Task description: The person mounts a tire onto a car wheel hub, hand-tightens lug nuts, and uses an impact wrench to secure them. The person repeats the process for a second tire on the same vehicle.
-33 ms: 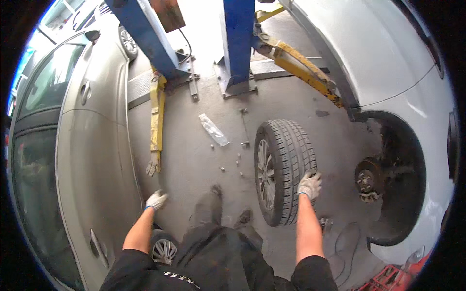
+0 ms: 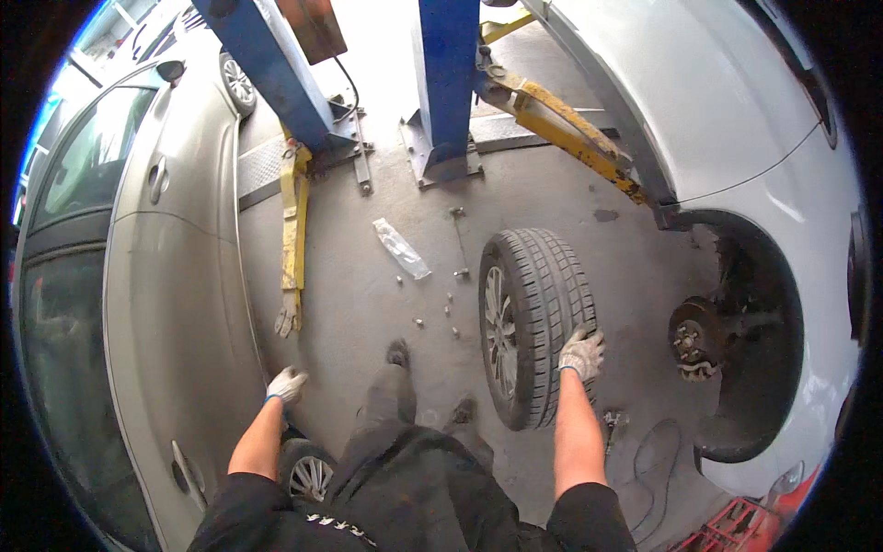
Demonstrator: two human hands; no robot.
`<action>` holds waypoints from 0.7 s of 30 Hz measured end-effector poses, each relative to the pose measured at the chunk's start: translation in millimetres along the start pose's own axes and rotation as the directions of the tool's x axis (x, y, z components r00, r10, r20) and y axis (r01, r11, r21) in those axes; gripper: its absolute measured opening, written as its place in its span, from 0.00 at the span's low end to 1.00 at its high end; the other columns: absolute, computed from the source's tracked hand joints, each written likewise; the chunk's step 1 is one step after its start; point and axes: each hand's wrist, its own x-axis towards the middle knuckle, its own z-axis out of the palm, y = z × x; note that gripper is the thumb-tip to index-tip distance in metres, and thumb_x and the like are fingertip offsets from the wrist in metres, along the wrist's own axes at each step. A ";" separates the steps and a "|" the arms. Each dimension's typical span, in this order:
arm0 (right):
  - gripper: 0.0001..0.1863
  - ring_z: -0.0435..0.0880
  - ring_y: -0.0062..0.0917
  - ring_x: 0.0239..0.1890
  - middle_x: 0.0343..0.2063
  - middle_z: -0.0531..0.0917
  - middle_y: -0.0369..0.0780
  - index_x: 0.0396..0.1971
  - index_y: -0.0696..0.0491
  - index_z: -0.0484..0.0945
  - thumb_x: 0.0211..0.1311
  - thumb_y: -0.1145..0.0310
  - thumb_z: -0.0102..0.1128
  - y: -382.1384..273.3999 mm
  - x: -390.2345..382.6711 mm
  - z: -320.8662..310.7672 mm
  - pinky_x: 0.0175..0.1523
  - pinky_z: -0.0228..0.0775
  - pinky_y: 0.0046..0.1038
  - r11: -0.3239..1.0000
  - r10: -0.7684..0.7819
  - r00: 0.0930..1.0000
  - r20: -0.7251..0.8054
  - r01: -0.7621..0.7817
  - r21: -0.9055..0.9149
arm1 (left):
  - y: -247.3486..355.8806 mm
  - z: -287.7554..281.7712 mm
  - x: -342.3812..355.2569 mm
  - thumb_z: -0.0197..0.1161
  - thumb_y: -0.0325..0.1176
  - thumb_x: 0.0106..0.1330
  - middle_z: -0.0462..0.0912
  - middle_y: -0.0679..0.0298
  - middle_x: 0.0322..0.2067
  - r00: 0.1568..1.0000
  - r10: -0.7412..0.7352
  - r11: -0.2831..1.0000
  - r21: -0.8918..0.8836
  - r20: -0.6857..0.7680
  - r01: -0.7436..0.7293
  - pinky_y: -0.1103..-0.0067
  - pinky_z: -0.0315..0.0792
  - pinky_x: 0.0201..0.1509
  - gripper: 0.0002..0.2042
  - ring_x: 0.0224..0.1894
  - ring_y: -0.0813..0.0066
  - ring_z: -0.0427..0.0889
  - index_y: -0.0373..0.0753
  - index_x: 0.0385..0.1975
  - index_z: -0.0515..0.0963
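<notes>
A car wheel with a black tyre and silver spoked rim stands upright on the floor, right of centre. My right hand, in a pale work glove, grips the near right part of its tread. Off to the left, my gloved left hand hangs beside the beige car, fingers loosely bent and apart, with nothing visible in it. Further right, the bare hub and brake disc show inside the wheel arch of a white car.
Several small metal pieces, a clear plastic bag and a thin rod lie on the floor. Blue lift posts with yellow arms stand ahead. A beige car flanks the left. A dark cable and red rack are at lower right.
My left hand has drawn slightly left, its fingers more bent. My right hand stays on the tyre, and the wheel remains upright. My left foot has shifted slightly.
</notes>
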 end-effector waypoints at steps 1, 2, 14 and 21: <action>0.37 0.69 0.43 0.70 0.70 0.68 0.45 0.74 0.42 0.60 0.74 0.35 0.43 -1.7 -4.1 -2.0 0.66 0.65 0.61 0.997 0.069 0.996 0.058 -0.071 0.020 | -27.3 -16.5 14.6 0.61 0.52 0.64 0.83 0.44 0.54 1.000 0.013 0.992 0.126 -0.029 -0.009 0.64 0.77 0.56 0.33 0.55 0.51 0.84 0.35 0.64 0.73; 0.37 0.69 0.43 0.71 0.71 0.68 0.44 0.74 0.41 0.60 0.74 0.36 0.42 2.5 -9.1 4.8 0.66 0.64 0.62 0.998 0.055 0.998 0.034 -0.055 0.013 | -45.4 -38.1 33.3 0.62 0.51 0.63 0.84 0.45 0.52 0.998 0.032 0.966 0.259 -0.063 -0.014 0.63 0.79 0.52 0.32 0.52 0.53 0.85 0.35 0.62 0.76; 0.40 0.61 0.45 0.75 0.77 0.55 0.43 0.78 0.43 0.53 0.75 0.34 0.37 -12.4 -42.0 6.3 0.64 0.67 0.63 0.876 0.482 0.875 0.053 -0.482 -0.007 | 108.9 -170.1 119.3 0.60 0.49 0.65 0.87 0.56 0.38 0.919 0.384 0.921 0.112 -0.088 -0.374 0.72 0.80 0.40 0.32 0.35 0.66 0.87 0.34 0.65 0.74; 0.37 0.64 0.46 0.73 0.75 0.60 0.41 0.76 0.42 0.57 0.75 0.39 0.41 -9.7 -43.5 7.0 0.66 0.66 0.60 0.869 0.487 0.872 0.056 -0.490 0.066 | 162.6 -174.9 73.4 0.58 0.55 0.64 0.83 0.45 0.57 0.928 0.362 0.794 0.494 0.085 -0.355 0.66 0.72 0.67 0.35 0.61 0.51 0.81 0.36 0.66 0.73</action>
